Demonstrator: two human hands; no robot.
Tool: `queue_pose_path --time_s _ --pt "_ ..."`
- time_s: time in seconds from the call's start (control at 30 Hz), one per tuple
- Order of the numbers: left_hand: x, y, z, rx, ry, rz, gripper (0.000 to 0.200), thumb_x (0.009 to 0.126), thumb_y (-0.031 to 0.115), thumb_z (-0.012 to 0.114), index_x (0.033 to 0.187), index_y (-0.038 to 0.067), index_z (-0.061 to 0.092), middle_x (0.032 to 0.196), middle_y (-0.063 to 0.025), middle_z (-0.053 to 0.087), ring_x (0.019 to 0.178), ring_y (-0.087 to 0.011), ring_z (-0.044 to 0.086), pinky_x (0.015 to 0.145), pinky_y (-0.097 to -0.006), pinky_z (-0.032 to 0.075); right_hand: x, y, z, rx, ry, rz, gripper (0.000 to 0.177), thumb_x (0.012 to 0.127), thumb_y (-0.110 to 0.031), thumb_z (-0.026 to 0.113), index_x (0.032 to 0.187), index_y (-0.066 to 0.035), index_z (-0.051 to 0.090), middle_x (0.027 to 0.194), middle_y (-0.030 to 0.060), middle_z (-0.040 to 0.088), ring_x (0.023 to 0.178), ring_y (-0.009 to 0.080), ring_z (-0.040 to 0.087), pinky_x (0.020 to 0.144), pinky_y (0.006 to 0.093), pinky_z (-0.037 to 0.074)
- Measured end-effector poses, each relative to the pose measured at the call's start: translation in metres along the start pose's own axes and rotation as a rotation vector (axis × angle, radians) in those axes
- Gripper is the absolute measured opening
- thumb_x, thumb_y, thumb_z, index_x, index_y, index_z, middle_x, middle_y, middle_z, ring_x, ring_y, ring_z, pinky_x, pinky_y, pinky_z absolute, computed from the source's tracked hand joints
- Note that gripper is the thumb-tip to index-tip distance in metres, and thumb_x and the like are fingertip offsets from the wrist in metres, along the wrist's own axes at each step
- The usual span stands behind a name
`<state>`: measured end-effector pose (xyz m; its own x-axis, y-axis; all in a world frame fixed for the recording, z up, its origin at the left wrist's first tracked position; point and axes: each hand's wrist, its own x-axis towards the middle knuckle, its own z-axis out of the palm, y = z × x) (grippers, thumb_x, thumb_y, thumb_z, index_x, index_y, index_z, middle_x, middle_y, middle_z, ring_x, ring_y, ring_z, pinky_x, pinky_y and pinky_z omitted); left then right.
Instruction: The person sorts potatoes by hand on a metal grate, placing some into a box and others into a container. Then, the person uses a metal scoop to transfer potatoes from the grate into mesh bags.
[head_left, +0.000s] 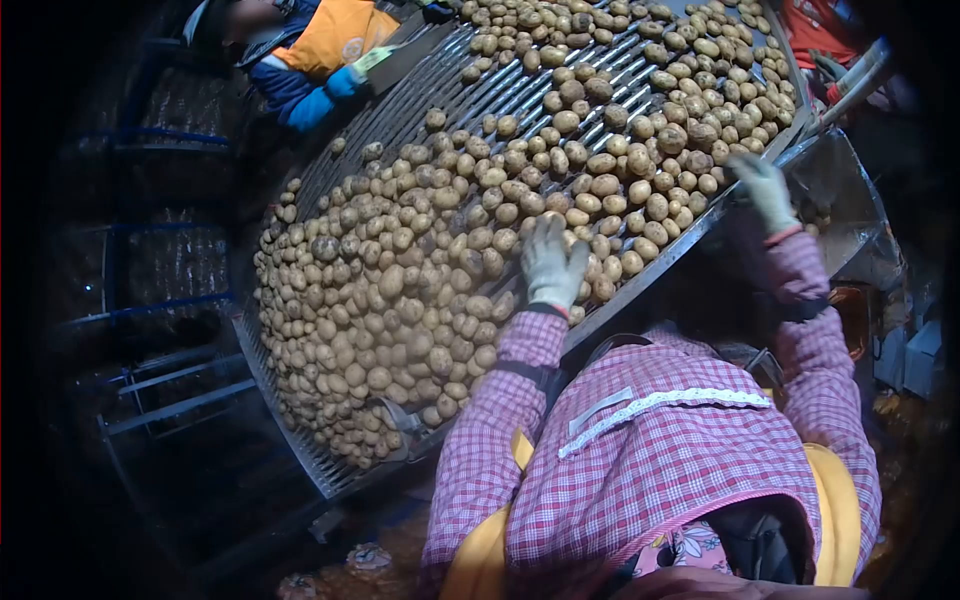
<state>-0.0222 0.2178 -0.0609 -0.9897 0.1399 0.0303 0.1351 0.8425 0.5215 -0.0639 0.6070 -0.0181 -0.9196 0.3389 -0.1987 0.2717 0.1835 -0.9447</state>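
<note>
1. While the fingers of the left hand are spread apart and nearly straight, they lie flat on top of the potatoes and close on none of them.
2. This hand wears a pale work glove, with the palm down and the fingertips pointing away from the body, toward the far side of the pile.
3. Its wrist is bent a little, and the forearm in a pink checked sleeve goes back and down to the body, with the elbow clearly bent.
4. The fingers of the right hand are close together and slightly curved; I cannot tell if something is under them.
5. This hand, also in a pale glove, is at the near rim of the roller bed, just beside the outer potatoes.
6. Its forearm is more stretched than the left one and rises steeply in the same checked cloth.
7. The potatoes cover most of the roller bed, in a thick heap at the left and a thinner layer between the two hands.
8. Just beside the right hand, outside the rim, is a metal chute.
9. At the far edge, a co-worker's blue glove touches the frame, well apart from both hands.
</note>
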Motion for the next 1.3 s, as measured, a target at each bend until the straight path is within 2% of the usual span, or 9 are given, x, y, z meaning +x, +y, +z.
queue_pose_path --time_s 0.17,0.2,0.4,0.57,0.63,0.77,0.9,1.17,1.3 --pt "-0.020 0.000 -0.029 -0.088 0.083 0.197 0.062 0.092 0.027 0.067 0.145 0.003 0.046 0.153 -0.0249 0.037 0.142 -0.0426 0.035 0.118 -0.0503 0.031 0.001 -0.018 0.152 -0.155 -0.337 -0.187 0.037 0.093 -0.031 0.065 0.115 -0.002 0.069 0.096 0.0097 0.073 0.086 0.0159 0.068 0.076 0.0322 0.053" --pt "-0.032 -0.019 -0.031 -0.587 0.087 0.027 0.060 0.091 0.024 0.068 0.142 0.000 0.047 0.150 -0.0254 0.041 0.141 -0.0422 0.037 0.118 -0.0502 0.031 0.007 -0.026 0.166 -0.247 -0.359 -0.171 0.037 0.093 -0.030 0.064 0.116 -0.002 0.068 0.097 0.0115 0.073 0.087 0.0176 0.068 0.079 0.0338 0.053" --pt "-0.116 -0.154 -0.153 0.347 0.431 -0.126 0.057 0.092 0.028 0.066 0.138 -0.003 0.051 0.140 -0.0263 0.051 0.134 -0.0440 0.043 0.115 -0.0543 0.033 0.100 -0.017 0.254 -0.472 -0.414 -0.228 0.046 0.093 -0.032 0.059 0.130 -0.004 0.064 0.121 0.0225 0.069 0.115 0.0343 0.066 0.100 0.0409 0.050" --pt "-0.130 -0.198 -0.207 0.249 0.343 -0.707 0.071 0.099 0.045 0.054 0.153 0.003 0.034 0.151 -0.0340 0.035 0.139 -0.0491 0.036 0.115 -0.0525 0.032 0.151 -0.014 0.304 -0.772 -0.412 -0.370 0.041 0.095 -0.034 0.057 0.125 -0.008 0.066 0.118 0.0245 0.068 0.116 0.0388 0.064 0.102 0.0446 0.049" --pt "-0.113 -0.199 -0.208 -0.268 0.356 -0.896 0.076 0.099 0.045 0.052 0.157 0.003 0.025 0.154 -0.0341 0.033 0.141 -0.0487 0.036 0.116 -0.0507 0.031 0.153 -0.026 0.314 -0.958 -0.346 -0.289 0.041 0.094 -0.036 0.056 0.122 -0.009 0.068 0.119 0.0238 0.068 0.116 0.0388 0.063 0.102 0.0459 0.048" --pt "-0.088 -0.215 -0.173 0.240 0.369 -0.921 0.085 0.098 0.055 0.049 0.159 0.005 0.017 0.157 -0.0321 0.028 0.141 -0.0499 0.035 0.117 -0.0525 0.029 0.166 -0.027 0.311 -1.057 -0.425 -0.300 0.046 0.094 -0.042 0.053 0.120 -0.007 0.070 0.120 0.0253 0.067 0.116 0.0393 0.063 0.101 0.0465 0.049" --pt "-0.067 -0.187 -0.179 -0.041 0.238 -0.948 0.086 0.097 0.061 0.047 0.158 0.007 0.021 0.158 -0.0305 0.027 0.144 -0.0483 0.032 0.118 -0.0514 0.029 0.125 -0.034 0.306 -0.899 -0.480 -0.332 0.055 0.090 -0.048 0.058 0.120 -0.003 0.067 0.117 0.0259 0.068 0.113 0.0393 0.065 0.099 0.0453 0.049" --pt "-0.037 -0.187 -0.130 0.388 0.174 -0.547 0.100 0.087 0.072 0.056 0.155 0.003 0.030 0.151 -0.0353 0.036 0.140 -0.0519 0.032 0.118 -0.0561 0.023 0.109 0.006 0.286 -0.294 -0.688 0.007 0.037 0.092 -0.033 0.069 0.116 -0.005 0.069 0.104 0.0108 0.073 0.097 0.0183 0.069 0.086 0.0337 0.054" --pt "-0.011 -0.144 -0.116 0.124 0.268 -0.513 0.100 0.085 0.065 0.064 0.155 0.004 0.029 0.151 -0.0368 0.033 0.142 -0.0517 0.029 0.119 -0.0567 0.022 0.076 0.004 0.261 0.095 -0.465 0.258 0.047 0.087 -0.023 0.076 0.128 -0.005 0.062 0.105 0.0058 0.070 0.090 0.0192 0.067 0.079 0.0317 0.054"
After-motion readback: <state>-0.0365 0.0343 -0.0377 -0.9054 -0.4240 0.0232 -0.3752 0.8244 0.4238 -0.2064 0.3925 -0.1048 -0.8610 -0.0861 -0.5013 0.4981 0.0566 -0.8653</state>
